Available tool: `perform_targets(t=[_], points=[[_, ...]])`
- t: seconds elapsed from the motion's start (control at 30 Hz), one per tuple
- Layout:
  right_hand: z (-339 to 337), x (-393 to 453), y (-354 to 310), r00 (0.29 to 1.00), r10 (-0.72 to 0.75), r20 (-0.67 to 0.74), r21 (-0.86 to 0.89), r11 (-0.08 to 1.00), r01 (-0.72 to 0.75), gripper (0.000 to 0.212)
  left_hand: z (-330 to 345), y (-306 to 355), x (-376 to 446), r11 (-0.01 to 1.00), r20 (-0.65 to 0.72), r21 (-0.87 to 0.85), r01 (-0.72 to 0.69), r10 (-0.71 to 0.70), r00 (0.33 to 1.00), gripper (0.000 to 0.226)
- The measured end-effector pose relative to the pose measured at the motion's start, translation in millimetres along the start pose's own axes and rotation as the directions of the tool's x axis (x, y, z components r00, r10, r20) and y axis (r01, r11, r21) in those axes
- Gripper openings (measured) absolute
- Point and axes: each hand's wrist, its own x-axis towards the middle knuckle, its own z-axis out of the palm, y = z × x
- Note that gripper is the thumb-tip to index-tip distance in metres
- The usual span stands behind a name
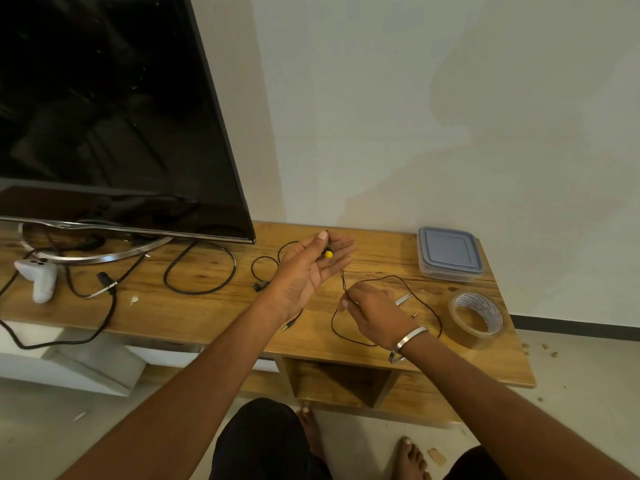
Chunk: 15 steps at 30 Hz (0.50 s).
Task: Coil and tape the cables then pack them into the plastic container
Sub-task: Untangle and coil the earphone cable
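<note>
Nearest the camera, the right hand (372, 315) is pinching a thin dark earphone cable (420, 299) between thumb and forefinger, its slack lying in a loose loop on the wooden TV bench (214, 306). Just beyond, the left hand (308, 271) is holding the yellow-tipped earbud end (328, 254) against its flat, extended fingers, thumb pressing down. Judging by this, the coiling step is only beginning: the next move is calling for the right hand to be wrapping the cable round the left fingers, keeping the turns snug. The roll of clear packing tape (478, 318) is sitting near the bench's right edge, ready for binding. Another earphone cable (265, 268) and a thicker black cable (201, 268) are lying uncoiled further left. Farthest back, the lidded plastic container (448, 253) is waiting closed by the wall.
</note>
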Motion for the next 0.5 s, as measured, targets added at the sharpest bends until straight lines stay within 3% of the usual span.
perform_targets(t=[0.1,0.2,0.33,0.5], points=[[-0.8,-2.1,-6.3,0.998,-0.023,0.055,0.047,0.999,0.021,0.022,-0.5,-2.0,2.6,0.998,-0.028,0.063,-0.028,0.029,0.999,0.026],[3.2,-5.2,-8.1,0.993,-0.067,0.101,0.059,0.996,0.061,0.017,-4.0,-5.0,6.0,0.970,-0.032,0.235,-0.066,0.075,0.997,0.025],[2.3,-8.1,-9.9,0.994,-0.094,0.063,0.096,0.991,0.088,0.018,-13.2,-6.5,9.1,0.801,0.015,0.582,-0.141,0.163,0.986,0.022],[-7.7,-9.4,-10.3,0.998,-0.062,0.017,0.110,0.992,0.060,0.022,-28.3,-9.7,10.1,0.675,0.106,0.714,-0.186,0.158,0.982,0.020]])
